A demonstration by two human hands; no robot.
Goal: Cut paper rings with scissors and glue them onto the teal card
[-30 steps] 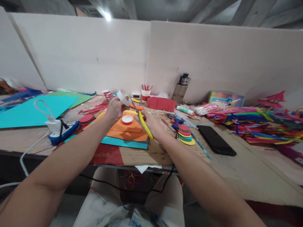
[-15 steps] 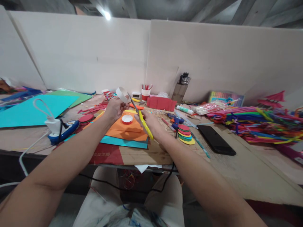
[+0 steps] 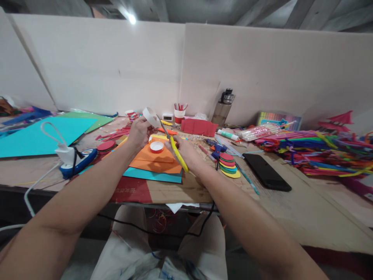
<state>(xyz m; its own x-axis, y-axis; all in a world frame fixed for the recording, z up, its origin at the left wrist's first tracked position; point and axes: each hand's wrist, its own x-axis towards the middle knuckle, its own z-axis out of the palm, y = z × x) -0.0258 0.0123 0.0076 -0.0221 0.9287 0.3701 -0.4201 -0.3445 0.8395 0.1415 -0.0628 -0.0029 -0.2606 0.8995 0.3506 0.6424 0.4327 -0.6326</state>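
My left hand (image 3: 140, 134) is closed on the edge of a white ring (image 3: 150, 117), which looks like a band of paper and is held up over the table. My right hand (image 3: 184, 149) grips scissors (image 3: 178, 153) with yellow handles. The blades point up and away, close to the right side of the ring; whether they touch it I cannot tell. Below the hands, a round white piece with a red rim (image 3: 156, 147) lies on orange sheets (image 3: 163, 165), with a turquoise sheet (image 3: 154, 175) underneath.
Right of my hands lie a blue glue gun (image 3: 218, 149), stacked coloured discs (image 3: 229, 167) and a black phone (image 3: 266, 171). Pipe cleaners (image 3: 314, 151) are heaped at far right. A bottle (image 3: 223, 111) stands by the wall. On the left are a blue power strip (image 3: 78, 163) and red discs (image 3: 105, 146).
Almost nothing differs. My left hand and the ring have shifted very slightly, while the scissors stay in my right hand at nearly the same place.
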